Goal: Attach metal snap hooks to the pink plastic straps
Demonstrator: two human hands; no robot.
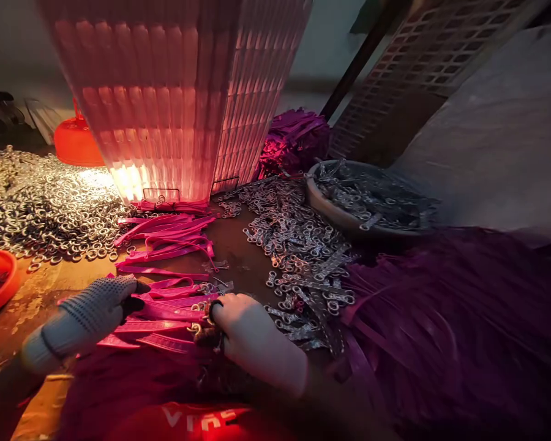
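My left hand [89, 312], in a dotted light glove with bare fingertips, reaches over the left ends of a row of pink straps [165, 306]. Its forefinger and thumb are apart, and no object shows between them. At the straps' right ends, my right hand [252, 334] wears a plain pale glove. Its fingers are curled in beside metal rings [195, 327] on the strap ends; what they grip is hidden. More pink straps [174, 236] lie side by side just beyond my hands.
Loose metal rings [59, 208] are heaped at left under a red lamp [76, 142], near an orange bowl [10, 282]. Ringed silvery strips [294, 226] cover the right side beside a filled basin [330, 208]. Purple straps [422, 331] pile at right. A translucent corrugated panel [165, 110] stands behind.
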